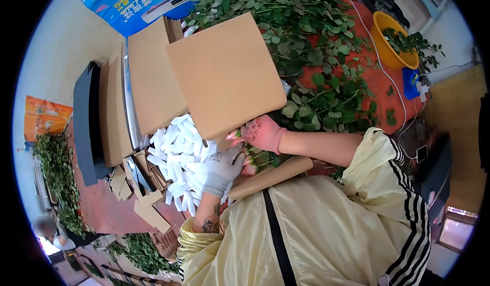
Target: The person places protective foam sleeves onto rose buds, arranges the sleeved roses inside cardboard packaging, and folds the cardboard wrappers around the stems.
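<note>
My left hand (223,172), in a pale grey glove, lies against pink roses (249,167) at the near edge of the cardboard sheets, its fingers bent over something I cannot make out. To its right my right hand (262,133), in a pink glove, has its fingers curled beside the rose heads, just under the lower edge of a large cardboard sheet (227,74); what it grips is hidden. A folded piece of cardboard (273,176) lies below the roses, close to my body. White strips (178,158) are heaped left of my left hand.
Leafy green stems (306,41) cover the back of the red table (97,204). Cardboard stacks (153,77) and a dark panel (88,125) stand at the left. At the back right are a yellow basin (390,41) and cables. Another person (56,235) is at the far lower left.
</note>
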The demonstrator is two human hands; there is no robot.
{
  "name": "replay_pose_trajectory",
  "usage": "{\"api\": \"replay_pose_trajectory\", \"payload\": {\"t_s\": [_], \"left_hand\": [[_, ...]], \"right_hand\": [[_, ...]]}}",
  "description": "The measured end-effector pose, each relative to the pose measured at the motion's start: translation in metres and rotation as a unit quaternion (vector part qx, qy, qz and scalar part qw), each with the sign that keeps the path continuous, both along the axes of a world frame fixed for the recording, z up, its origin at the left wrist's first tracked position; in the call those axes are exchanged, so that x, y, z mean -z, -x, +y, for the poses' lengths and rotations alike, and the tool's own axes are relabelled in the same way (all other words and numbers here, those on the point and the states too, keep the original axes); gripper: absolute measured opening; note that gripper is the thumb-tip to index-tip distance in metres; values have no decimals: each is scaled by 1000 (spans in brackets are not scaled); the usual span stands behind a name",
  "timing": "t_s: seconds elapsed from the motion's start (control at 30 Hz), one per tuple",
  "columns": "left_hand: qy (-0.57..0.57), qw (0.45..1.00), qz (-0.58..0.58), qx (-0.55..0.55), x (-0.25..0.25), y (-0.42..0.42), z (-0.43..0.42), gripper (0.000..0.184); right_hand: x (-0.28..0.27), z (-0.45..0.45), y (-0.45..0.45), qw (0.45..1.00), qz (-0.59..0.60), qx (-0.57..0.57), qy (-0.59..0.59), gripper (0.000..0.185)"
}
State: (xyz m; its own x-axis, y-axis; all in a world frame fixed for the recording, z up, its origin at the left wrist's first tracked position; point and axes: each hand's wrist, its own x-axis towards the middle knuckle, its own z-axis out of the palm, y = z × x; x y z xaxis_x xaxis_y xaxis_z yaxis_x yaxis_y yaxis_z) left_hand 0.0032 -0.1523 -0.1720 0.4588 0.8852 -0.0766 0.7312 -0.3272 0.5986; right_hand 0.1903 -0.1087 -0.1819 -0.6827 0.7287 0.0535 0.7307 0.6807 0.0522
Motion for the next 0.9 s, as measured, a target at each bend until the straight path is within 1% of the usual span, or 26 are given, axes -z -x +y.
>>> {"api": "replay_pose_trajectory", "payload": {"t_s": [0.07, 0.13, 0.17, 0.23, 0.27, 0.3, 0.37, 0.4, 0.43, 0.47, 0.5, 0.53, 0.57, 0.6, 0.63, 0.67, 0.7, 0.73, 0.77, 0.8, 0.83, 0.87, 0.9], "left_hand": [[-16, 1000, -12, 4, 4, 3, 1, 31], [-11, 1000, -7, -2, 10, 4, 1, 30], [-2, 1000, 2, -4, 12, 5, -2, 30], [-2, 1000, 1, -11, 9, 5, -2, 30], [-3, 1000, -1, -17, 7, 5, -2, 29], [-7, 1000, -2, -19, 5, 5, -1, 29], [-112, 991, -71, 31, 1, 14, -4, 25], [-116, 990, -71, 26, -5, 23, -8, 25], [-158, 972, -166, -45, -15, 35, -13, 26], [-195, 939, -259, -112, -24, 46, -15, 28], [-212, 899, -311, -224, -31, 52, -16, 34], [-176, 839, -420, -298, -50, 42, -8, 45], [-184, 853, -391, -293, -56, 43, 6, 64], [-176, 877, -361, -264, -59, 39, 21, 72], [-172, 898, -329, -235, -62, 36, 32, 81], [-155, 905, -336, -211, -59, 37, 38, 87], [-140, 908, -343, -193, -57, 37, 41, 93], [-137, 904, -355, -193, -70, 33, 35, 112], [-141, 900, -355, -212, -78, 36, 28, 112], [-211, 916, -296, -166, -81, 41, 17, 113], [-275, 926, -231, -112, -85, 45, 7, 115], [-258, 940, -205, -93, -89, 48, -6, 120], [-257, 943, -185, -108, -82, 45, -21, 111]], "right_hand": [[-7, 0, -1, 999, -9, 16, 30, 32], [-13, -1, 1, 991, -126, 11, -42, 32], [-11, -1, 1, 991, -128, 7, -41, 32], [-10, 1, -2, 999, 21, -10, -28, 19], [-11, -4, -5, 999, 20, -11, -29, 19], [-25, -11, -6, 995, 88, 10, 37, 22], [-85, -22, -7, 979, 132, 73, 137, 30], [-117, -27, -11, 972, 110, 120, 172, 36], [-105, -28, -27, 979, 145, 121, -78, 51], [-129, -4, -44, 941, 283, 80, -169, 62], [-129, 17, -54, 898, 318, 154, -264, 65], [-123, 42, -65, 880, 326, 260, -228, 66], [-120, 66, -76, 858, 406, 303, -82, 66], [-117, 82, -82, 811, 476, 333, 65, 67], [-111, 87, -85, 811, 480, 329, 64, 67], [-106, 93, -90, 752, 570, 264, 201, 66], [-107, 100, -94, 670, 634, 187, 337, 64], [-116, 90, -96, 630, 665, 176, 361, 58], [-125, 81, -101, 631, 677, 109, 363, 57], [-140, 68, -122, 659, 598, 127, 438, 55], [-148, 53, -148, 685, 530, 81, 494, 54], [-143, 63, -168, 738, 394, -79, 543, 56], [-166, 63, -148, 723, 262, -294, 568, 57]]}}
